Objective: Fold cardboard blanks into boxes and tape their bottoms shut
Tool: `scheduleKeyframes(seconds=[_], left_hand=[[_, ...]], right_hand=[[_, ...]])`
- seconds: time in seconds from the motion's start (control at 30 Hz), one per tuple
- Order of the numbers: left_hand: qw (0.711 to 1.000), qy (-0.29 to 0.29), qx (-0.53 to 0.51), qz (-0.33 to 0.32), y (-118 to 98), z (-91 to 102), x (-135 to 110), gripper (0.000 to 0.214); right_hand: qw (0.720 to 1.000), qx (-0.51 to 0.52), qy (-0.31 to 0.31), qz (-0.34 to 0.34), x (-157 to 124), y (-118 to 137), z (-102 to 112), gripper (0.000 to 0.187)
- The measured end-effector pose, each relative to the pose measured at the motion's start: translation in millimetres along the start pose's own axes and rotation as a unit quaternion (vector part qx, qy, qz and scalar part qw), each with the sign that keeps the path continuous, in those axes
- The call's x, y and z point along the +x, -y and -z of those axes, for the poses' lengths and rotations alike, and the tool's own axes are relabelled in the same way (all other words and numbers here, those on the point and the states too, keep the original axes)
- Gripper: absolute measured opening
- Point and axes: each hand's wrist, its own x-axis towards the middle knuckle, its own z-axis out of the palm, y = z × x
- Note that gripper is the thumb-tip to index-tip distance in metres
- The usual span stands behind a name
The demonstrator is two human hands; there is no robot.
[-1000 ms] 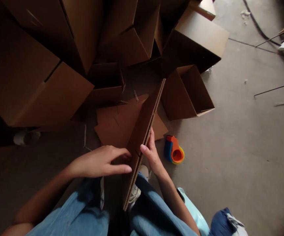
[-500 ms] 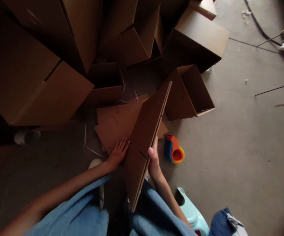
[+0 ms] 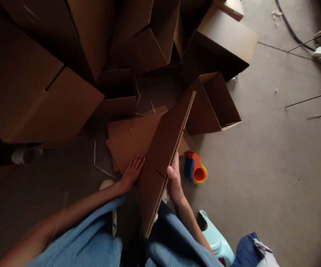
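Observation:
A flattened cardboard box (image 3: 163,148) stands on edge, tilted, between my legs. My right hand (image 3: 174,180) grips its upper edge, thumb on the near face and fingers behind, mostly hidden. Flat on the stacked cardboard sheets (image 3: 124,142) rests my left hand (image 3: 133,172), fingers stretched out, their tips close to the lower part of the box. To the right on the floor lies an orange and blue tape dispenser (image 3: 196,168) with a yellow-edged roll.
Several assembled cartons (image 3: 74,100) crowd the left and far side. An open carton (image 3: 214,104) lies just beyond the upright piece. A pale turquoise stool (image 3: 216,237) and dark blue cloth (image 3: 246,250) are at lower right. A white roll (image 3: 27,155) lies left.
The view has shifted very slightly. Both hands and the flattened cardboard box hold nearly the same position.

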Motion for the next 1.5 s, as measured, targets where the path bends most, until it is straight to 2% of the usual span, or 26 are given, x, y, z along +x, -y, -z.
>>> scheduleKeyframes(seconds=[0.1, 0.2, 0.3, 0.37, 0.43, 0.5, 0.6, 0.67, 0.73, 0.87, 1.0, 1.1, 1.13, 1.2, 1.27, 1.33, 1.43, 1.5], left_hand=[[1.000, 0.012, 0.024, 0.013, 18.7, 9.6, 3.6, 0.094], [0.998, -0.011, 0.057, 0.031, 46.7, 32.0, 4.4, 0.114], [0.997, 0.010, 0.004, 0.076, 73.8, 57.9, 3.0, 0.128], [0.994, 0.040, -0.063, 0.084, 85.6, 74.5, 1.5, 0.122], [0.986, 0.029, -0.136, 0.087, 88.3, 92.6, -0.2, 0.099], [0.971, -0.013, -0.220, 0.090, 79.8, 114.8, -2.5, 0.082], [0.926, -0.068, -0.362, 0.078, 48.3, 153.6, -8.0, 0.078], [0.894, -0.051, -0.444, 0.038, 21.6, 175.8, -12.5, 0.080], [0.864, -0.010, -0.503, 0.013, -3.2, 188.6, -16.4, 0.084], [0.818, 0.098, -0.567, -0.003, -34.3, 184.2, -20.2, 0.087], [0.801, 0.100, -0.590, -0.015, -42.8, 175.5, -23.9, 0.088], [0.774, 0.119, -0.620, -0.053, -40.9, 183.6, -29.9, 0.086], [0.777, 0.124, -0.614, -0.058, -39.4, 187.5, -32.0, 0.085], [0.810, 0.120, -0.573, -0.035, -35.5, 193.5, -35.1, 0.080], [0.852, 0.080, -0.517, 0.004, -31.3, 194.1, -35.2, 0.071], [0.879, 0.018, -0.475, 0.030, -27.7, 189.0, -32.0, 0.066], [0.892, -0.064, -0.444, 0.053, -24.1, 176.8, -23.7, 0.071], [0.889, -0.088, -0.446, 0.054, -22.6, 170.4, -18.6, 0.075]], right_hand=[[1.000, -0.016, -0.023, 0.008, 0.2, 1.9, 8.1, 0.083], [0.997, -0.052, -0.051, 0.011, -0.2, 0.5, 17.1, 0.072], [0.996, -0.054, -0.069, 0.002, 0.3, -1.2, 21.5, 0.068], [0.996, -0.038, -0.075, -0.001, 1.7, -1.0, 21.3, 0.071], [0.997, -0.027, -0.076, -0.002, 3.2, 0.4, 19.6, 0.074], [0.997, -0.021, -0.071, -0.005, 3.7, 2.5, 17.1, 0.075], [0.997, -0.009, -0.069, -0.020, 1.1, 6.3, 11.7, 0.073], [0.997, 0.000, -0.070, -0.035, -2.5, 8.6, 6.5, 0.073], [0.998, 0.010, -0.054, -0.042, -6.2, 9.6, 0.6, 0.076], [0.999, 0.016, -0.006, -0.043, -9.2, 8.3, -6.9, 0.075], [0.999, -0.003, 0.017, -0.028, -8.7, 13.8, -6.3, 0.067], [0.996, -0.035, 0.078, -0.028, -11.7, 23.8, -7.3, 0.064], [0.993, -0.057, 0.096, -0.030, -13.1, 26.7, -8.4, 0.063], [0.987, -0.097, 0.120, -0.036, -15.6, 30.4, -11.4, 0.062], [0.983, -0.115, 0.133, -0.046, -16.8, 31.0, -14.6, 0.066], [0.981, -0.118, 0.142, -0.057, -17.0, 30.0, -17.3, 0.071], [0.980, -0.123, 0.143, -0.063, -16.6, 28.5, -19.7, 0.075], [0.982, -0.127, 0.131, -0.057, -16.2, 28.0, -19.8, 0.075]])
